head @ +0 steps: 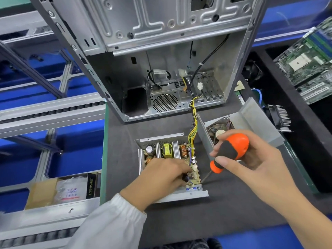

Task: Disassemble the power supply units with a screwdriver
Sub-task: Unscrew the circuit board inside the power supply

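Observation:
An opened power supply [167, 151] lies on the dark mat, its circuit board with coils, capacitors and a yellow transformer exposed in a shallow metal tray. My left hand [161, 177] rests on the board's near half, fingers curled down among the components. My right hand [251, 157] grips an orange-and-black screwdriver [231, 150]; its thin shaft slants down to the board's near right corner [201, 182]. The removed metal cover with a fan [251, 117] sits to the right, joined by yellow and black wires [193, 130].
An open computer case [161, 60] stands upright behind the power supply, wires running out of it. Green motherboards [309, 65] are stacked at right. A cardboard box with packets [62, 189] sits lower left beside a roller conveyor [50, 108].

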Demonstrator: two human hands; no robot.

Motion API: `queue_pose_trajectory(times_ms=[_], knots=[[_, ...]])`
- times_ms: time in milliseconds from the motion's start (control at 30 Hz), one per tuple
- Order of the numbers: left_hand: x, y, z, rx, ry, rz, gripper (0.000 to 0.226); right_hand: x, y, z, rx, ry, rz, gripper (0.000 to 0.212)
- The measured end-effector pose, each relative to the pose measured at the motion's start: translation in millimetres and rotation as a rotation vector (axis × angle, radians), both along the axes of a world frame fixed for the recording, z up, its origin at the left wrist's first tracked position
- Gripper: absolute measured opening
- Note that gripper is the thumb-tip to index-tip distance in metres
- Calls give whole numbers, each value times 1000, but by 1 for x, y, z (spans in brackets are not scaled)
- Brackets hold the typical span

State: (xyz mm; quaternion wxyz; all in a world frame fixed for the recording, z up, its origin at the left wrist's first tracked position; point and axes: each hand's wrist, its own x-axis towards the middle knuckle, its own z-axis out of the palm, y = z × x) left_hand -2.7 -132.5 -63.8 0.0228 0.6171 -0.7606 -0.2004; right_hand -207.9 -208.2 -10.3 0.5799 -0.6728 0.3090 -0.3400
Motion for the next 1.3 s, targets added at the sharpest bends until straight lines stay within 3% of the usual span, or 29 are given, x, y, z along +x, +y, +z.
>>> queue_pose_trajectory(times_ms=[300, 533, 700, 1033, 1167, 1300], knots=[[2, 3, -1, -3, 113, 44, 15, -4, 1, -2, 12, -10, -8, 30], [4, 3, -2, 37, 178, 94, 15, -4, 0, 0, 31, -35, -7, 37], [5, 3, -6, 108, 264, 124, 14, -4, 1, -3, 40, -36, 14, 29], [13, 7, -5, 43, 371, 112, 19, 0, 0, -1, -19, 10, 34, 32], [15, 8, -2, 56, 333, 84, 27, 3, -1, 1, -26, 13, 46, 31], [12, 6, -2, 64, 335, 74, 21, 4, 1, -1, -32, 26, 54, 33]])
